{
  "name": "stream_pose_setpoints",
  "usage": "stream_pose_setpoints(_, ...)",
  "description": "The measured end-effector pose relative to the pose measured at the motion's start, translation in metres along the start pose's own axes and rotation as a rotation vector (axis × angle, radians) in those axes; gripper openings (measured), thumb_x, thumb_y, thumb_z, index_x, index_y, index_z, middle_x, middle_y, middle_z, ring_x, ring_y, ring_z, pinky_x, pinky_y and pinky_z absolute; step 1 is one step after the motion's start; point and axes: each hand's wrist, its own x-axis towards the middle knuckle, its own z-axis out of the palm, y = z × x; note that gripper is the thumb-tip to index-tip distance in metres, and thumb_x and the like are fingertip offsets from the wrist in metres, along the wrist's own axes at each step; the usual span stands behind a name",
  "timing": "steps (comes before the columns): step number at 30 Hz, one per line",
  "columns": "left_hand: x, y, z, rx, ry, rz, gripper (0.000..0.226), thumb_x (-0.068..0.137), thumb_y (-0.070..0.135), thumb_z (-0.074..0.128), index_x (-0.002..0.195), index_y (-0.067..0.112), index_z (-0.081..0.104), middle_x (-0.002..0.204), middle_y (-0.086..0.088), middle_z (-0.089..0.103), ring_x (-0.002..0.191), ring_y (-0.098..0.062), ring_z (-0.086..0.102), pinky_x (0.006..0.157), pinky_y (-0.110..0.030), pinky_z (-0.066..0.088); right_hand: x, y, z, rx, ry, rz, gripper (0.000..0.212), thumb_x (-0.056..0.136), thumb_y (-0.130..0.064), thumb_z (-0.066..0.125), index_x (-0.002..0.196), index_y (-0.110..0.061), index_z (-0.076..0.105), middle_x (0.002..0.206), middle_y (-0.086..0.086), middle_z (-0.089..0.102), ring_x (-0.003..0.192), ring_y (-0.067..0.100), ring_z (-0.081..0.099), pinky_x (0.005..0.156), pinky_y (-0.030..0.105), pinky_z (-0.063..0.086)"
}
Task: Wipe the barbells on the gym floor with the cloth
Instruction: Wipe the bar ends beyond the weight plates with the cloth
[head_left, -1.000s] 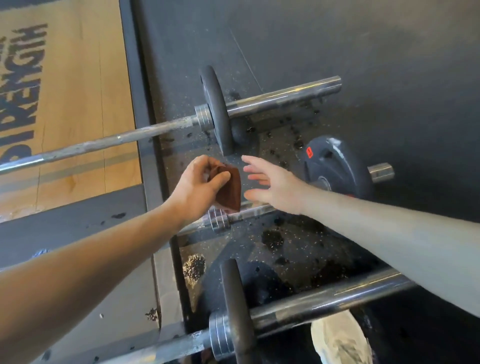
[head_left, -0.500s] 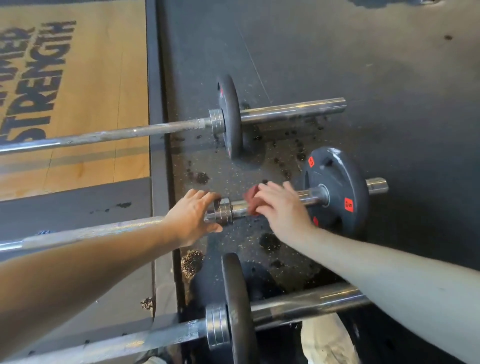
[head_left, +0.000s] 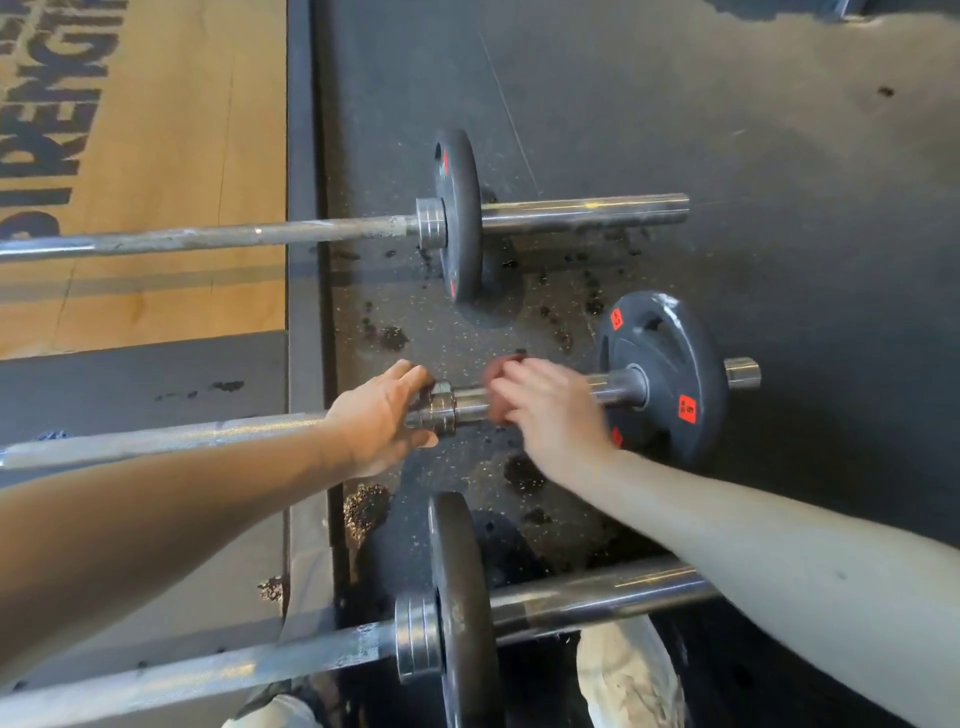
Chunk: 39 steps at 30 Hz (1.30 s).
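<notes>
Three barbells lie side by side on the black rubber floor (head_left: 727, 130), their shafts reaching left over a wooden platform (head_left: 156, 208).

The left hand (head_left: 379, 415) grips the middle barbell (head_left: 470, 402) where the shaft meets the collar (head_left: 441, 408). Its fingers curl over the top of the bar and the thumb lies underneath.

The right hand (head_left: 545, 410) is just to the right, on the same bar's sleeve. Its fingers are curled down round a reddish-brown cloth (head_left: 496, 384) and hold it against the steel. The cloth is mostly hidden under that hand. Only a bunched edge shows past the fingertips on the side towards the left hand, and it is blurred. A short bare stretch of sleeve separates the cloth from the collar and the left hand.

Beyond the right hand, the sleeve runs on through a tilted grey plate (head_left: 660, 374) with orange labels, and the sleeve end sticks out past the plate.

The far barbell (head_left: 582, 210) and the near barbell (head_left: 597, 597) each carry one plate standing on edge, and neither hand touches them. The right forearm crosses above the near barbell's sleeve. A pale shoe (head_left: 623, 675) shows at the bottom edge.
</notes>
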Motion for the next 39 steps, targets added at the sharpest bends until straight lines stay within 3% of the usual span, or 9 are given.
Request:
stream_pose_setpoints(6,0.001,0.000,0.001,0.012,0.004,0.008,0.064,0.082,0.045,0.081,0.134,0.031,0.045,0.122,0.013,0.046,0.101,-0.014,0.061,0.084,-0.036,0.056,-0.015,0.028,0.005,-0.059,-0.005,-0.189,0.044,0.089,0.000,0.062,0.129,-0.018,0.070,0.145,0.003,0.060,0.138,0.029,0.050,0.117,0.049,0.035)
stream_pose_setpoints(9,0.003,0.001,-0.005,0.045,-0.034,0.018,0.070,0.082,0.047,0.080,0.139,0.028,0.044,0.130,0.010,0.045,0.114,-0.017,0.058,0.096,-0.039,0.054,-0.035,0.043,-0.027,-0.054,0.049,0.023,0.035,0.090,0.000,0.069,0.118,-0.020,0.076,0.133,-0.004,0.068,0.134,0.017,0.054,0.117,0.044,0.036)
stream_pose_setpoints(13,0.010,0.018,-0.019,0.157,0.033,0.178,0.084,0.083,0.061,0.072,0.150,0.022,0.040,0.152,0.001,0.035,0.136,-0.021,0.038,0.116,-0.040,0.038,-0.028,0.015,-0.063,0.453,0.072,0.322,0.020,0.101,-0.005,0.059,0.109,-0.014,0.075,0.100,-0.027,0.071,0.095,-0.011,0.066,0.083,0.011,0.051)
stream_pose_setpoints(16,0.013,0.055,-0.027,-0.139,0.064,0.251,0.078,0.083,0.056,0.074,0.146,0.019,0.047,0.142,0.001,0.047,0.127,-0.014,0.050,0.112,-0.034,0.042,-0.018,0.012,-0.065,0.775,0.061,0.574,0.019,0.104,-0.030,0.058,0.122,-0.030,0.065,0.107,-0.021,0.070,0.098,-0.007,0.065,0.084,0.015,0.050)
stream_pose_setpoints(21,0.017,0.088,-0.024,-0.442,0.029,0.244,0.068,0.088,0.026,0.078,0.148,0.024,0.046,0.136,0.006,0.053,0.116,-0.009,0.058,0.105,-0.037,0.050,-0.019,0.002,-0.061,1.109,0.000,0.781,0.032,0.102,-0.048,0.055,0.121,-0.023,0.062,0.113,-0.001,0.073,0.109,0.017,0.069,0.097,0.035,0.053)
stream_pose_setpoints(28,0.029,0.091,-0.017,-0.109,0.078,0.646,0.054,0.087,0.015,0.076,0.139,0.020,0.060,0.142,-0.002,0.048,0.129,-0.020,0.049,0.110,-0.036,0.045,-0.047,0.012,-0.081,1.286,-0.242,0.587,0.038,0.095,-0.006,0.065,0.131,-0.018,0.063,0.122,0.006,0.073,0.117,0.022,0.067,0.107,0.041,0.050)
stream_pose_setpoints(32,0.029,0.098,-0.019,-0.186,0.062,0.574,0.028,0.088,0.022,0.079,0.114,0.017,0.071,0.123,0.003,0.059,0.103,-0.010,0.060,0.091,-0.029,0.054,-0.062,0.021,-0.082,1.098,-0.261,0.544,0.055,0.084,-0.005,0.079,0.132,-0.027,0.063,0.118,-0.003,0.074,0.113,0.013,0.069,0.100,0.031,0.053)
stream_pose_setpoints(35,0.028,0.108,-0.022,-0.309,0.040,0.382,0.013,0.089,0.026,0.078,0.098,0.019,0.071,0.096,0.006,0.069,0.082,-0.009,0.064,0.076,-0.032,0.056,-0.066,0.021,-0.084,0.962,-0.259,0.559,0.045,0.086,-0.012,0.079,0.125,-0.028,0.066,0.111,-0.013,0.076,0.103,0.002,0.070,0.084,0.015,0.052)
stream_pose_setpoints(39,0.036,0.114,-0.023,-0.469,0.036,0.088,0.015,0.092,0.032,0.074,0.090,0.019,0.067,0.080,0.004,0.072,0.057,-0.002,0.057,0.057,-0.021,0.045,-0.061,0.016,-0.083,0.882,-0.156,0.623,0.035,0.089,-0.026,0.077,0.121,-0.032,0.063,0.107,-0.014,0.074,0.098,0.001,0.068,0.087,0.025,0.056)
